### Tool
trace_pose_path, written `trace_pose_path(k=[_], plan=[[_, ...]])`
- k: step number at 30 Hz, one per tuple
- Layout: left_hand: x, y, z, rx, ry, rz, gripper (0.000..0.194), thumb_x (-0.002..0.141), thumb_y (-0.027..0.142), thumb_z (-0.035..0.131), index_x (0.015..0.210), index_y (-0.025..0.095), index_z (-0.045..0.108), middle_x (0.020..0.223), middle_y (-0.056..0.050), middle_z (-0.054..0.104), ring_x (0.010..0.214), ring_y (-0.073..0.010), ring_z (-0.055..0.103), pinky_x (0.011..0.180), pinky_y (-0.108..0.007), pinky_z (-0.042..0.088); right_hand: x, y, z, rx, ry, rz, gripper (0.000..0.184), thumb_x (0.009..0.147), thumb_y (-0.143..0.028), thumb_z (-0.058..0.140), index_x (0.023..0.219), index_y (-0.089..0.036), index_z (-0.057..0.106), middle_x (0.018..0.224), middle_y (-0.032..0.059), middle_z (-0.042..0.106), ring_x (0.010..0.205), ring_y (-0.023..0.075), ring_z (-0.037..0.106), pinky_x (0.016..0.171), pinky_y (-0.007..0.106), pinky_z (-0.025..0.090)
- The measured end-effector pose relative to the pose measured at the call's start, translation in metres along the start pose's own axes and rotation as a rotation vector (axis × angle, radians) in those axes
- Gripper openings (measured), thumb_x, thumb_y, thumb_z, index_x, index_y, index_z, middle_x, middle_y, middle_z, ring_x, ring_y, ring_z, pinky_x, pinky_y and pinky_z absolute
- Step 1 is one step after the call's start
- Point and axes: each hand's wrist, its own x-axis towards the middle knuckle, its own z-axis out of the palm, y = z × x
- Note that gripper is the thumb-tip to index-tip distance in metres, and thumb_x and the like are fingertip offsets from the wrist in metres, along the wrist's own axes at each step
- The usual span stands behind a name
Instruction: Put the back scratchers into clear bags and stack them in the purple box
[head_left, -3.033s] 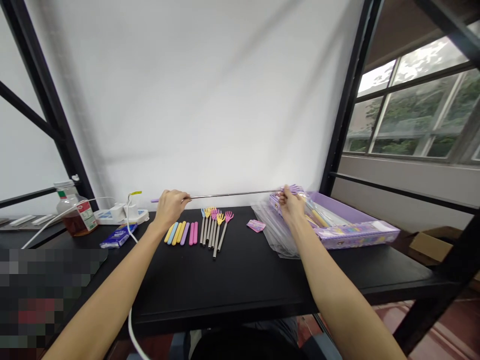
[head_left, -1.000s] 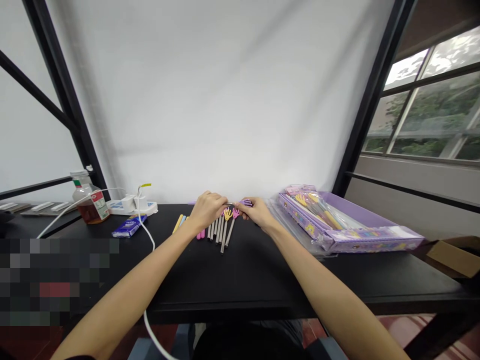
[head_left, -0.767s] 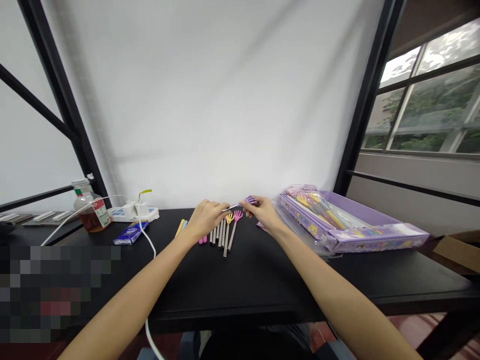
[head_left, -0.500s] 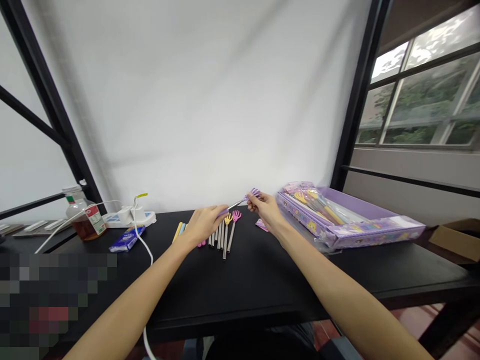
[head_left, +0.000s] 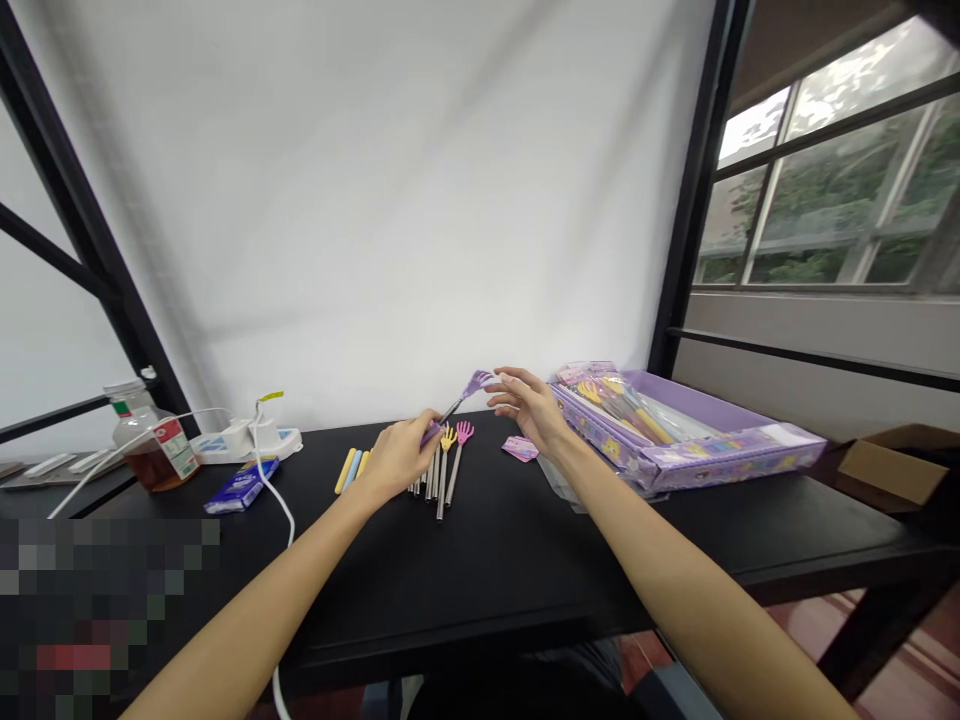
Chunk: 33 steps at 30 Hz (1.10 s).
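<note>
A purple back scratcher (head_left: 451,410) with a hand-shaped head is gripped near its handle by my left hand (head_left: 401,450), its head tilted up to the right. Beside that head, my right hand (head_left: 526,402) has its fingers apart and holds nothing. Below on the table lie several metal rods with hand-shaped heads, among them a yellow back scratcher (head_left: 444,470) and a pink back scratcher (head_left: 458,462). Yellow and blue handle pieces (head_left: 349,472) lie left of my left hand, which partly covers them. A pink card (head_left: 520,449) rests under my right hand.
A purple display box (head_left: 735,457) with bagged back scratchers stands on the right of the black table (head_left: 480,580). On the left are a bottle (head_left: 154,440), a blue packet (head_left: 241,485), a power strip (head_left: 289,441) and a white cable (head_left: 287,520). A cardboard box (head_left: 896,470) sits farther right.
My right hand has let go of the purple scratcher's head and its fingers have spread. My left hand still holds the scratcher. The view has shifted slightly right.
</note>
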Motion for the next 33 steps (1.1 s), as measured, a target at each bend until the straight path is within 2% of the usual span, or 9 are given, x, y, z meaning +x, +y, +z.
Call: trace_pose_path(k=[2,3,6,7,9,12,16,26,33], plan=[[-0.001,-0.001,-0.002,-0.036,0.008,-0.04,0.021,0.1,0.037,0.044,0.109,0.024,0.058,0.075,0.001,0.07,0.063,-0.0185,0.065,0.056,-0.027,0.039,0.001,-0.007,-0.011,-0.159,0.029,-0.031,0.036,0.073,-0.048,0.073,0.097,-0.023,0.065,0.084,0.0054,0.074,0.066,0.0171,0.068,0.061,0.028,0.052],[-0.002,-0.001,-0.003,-0.044,0.011,-0.047,0.021,0.099,0.037,0.044,0.108,0.024,0.059,0.075,0.001,0.07,0.063,-0.0184,0.065,0.056,-0.027,0.038,0.002,-0.009,-0.018,-0.353,0.063,-0.054,0.028,0.077,-0.044,0.07,0.094,-0.022,0.066,0.082,0.0053,0.074,0.066,0.0175,0.068,0.062,0.029,0.052],[-0.004,-0.002,-0.002,-0.036,0.015,-0.022,0.025,0.1,0.037,0.044,0.111,0.024,0.062,0.073,0.001,0.069,0.066,-0.0189,0.066,0.059,-0.027,0.039,0.005,-0.014,-0.044,-1.183,0.16,-0.018,0.01,0.076,-0.026,0.069,0.084,-0.022,0.068,0.084,0.0069,0.073,0.08,0.0219,0.07,0.071,0.031,0.051],[-0.004,-0.002,0.0,-0.028,0.013,-0.006,0.026,0.1,0.037,0.043,0.113,0.025,0.062,0.075,0.001,0.07,0.069,-0.0193,0.067,0.061,-0.027,0.04,0.005,-0.014,-0.052,-1.382,0.18,0.035,0.012,0.072,-0.021,0.071,0.084,-0.021,0.069,0.087,0.0085,0.073,0.087,0.0246,0.07,0.075,0.032,0.051],[-0.005,-0.002,0.004,-0.005,0.001,0.031,0.028,0.1,0.037,0.044,0.116,0.026,0.063,0.084,0.0,0.073,0.076,-0.0203,0.069,0.064,-0.027,0.042,0.004,-0.014,-0.063,-1.573,0.209,0.159,0.021,0.065,-0.014,0.074,0.085,-0.019,0.071,0.092,0.0125,0.073,0.095,0.0298,0.07,0.079,0.036,0.051],[-0.007,-0.002,0.009,0.037,-0.017,0.073,0.028,0.1,0.037,0.044,0.118,0.027,0.063,0.095,-0.002,0.075,0.084,-0.0217,0.07,0.067,-0.028,0.043,0.002,-0.012,-0.07,-1.629,0.222,0.281,0.031,0.06,-0.004,0.071,0.089,-0.013,0.072,0.095,0.0181,0.073,0.095,0.034,0.07,0.08,0.04,0.052],[-0.008,-0.003,0.011,0.073,-0.029,0.095,0.029,0.1,0.037,0.042,0.118,0.027,0.063,0.094,-0.002,0.075,0.083,-0.0225,0.071,0.066,-0.028,0.042,0.0,-0.013,-0.068,-1.698,0.222,0.359,0.04,0.063,0.0,0.064,0.1,-0.011,0.073,0.104,0.0221,0.071,0.102,0.0362,0.069,0.081,0.041,0.052],[-0.009,0.0,0.008,0.085,-0.065,0.123,0.028,0.101,0.035,0.041,0.115,0.026,0.064,0.093,-0.002,0.074,0.081,-0.021,0.069,0.063,-0.028,0.039,0.003,-0.018,-0.067,-1.744,0.173,0.336,0.03,0.074,-0.018,0.065,0.103,-0.02,0.075,0.109,0.0143,0.072,0.105,0.0298,0.068,0.084,0.035,0.051],[-0.009,0.0,0.009,0.104,-0.058,0.126,0.029,0.101,0.036,0.041,0.119,0.025,0.062,0.098,-0.003,0.075,0.082,-0.0214,0.069,0.066,-0.028,0.041,0.003,-0.008,-0.076,-1.788,0.143,0.427,0.037,0.066,-0.004,0.064,0.1,-0.014,0.074,0.102,0.0172,0.072,0.099,0.0307,0.07,0.076,0.033,0.053]])
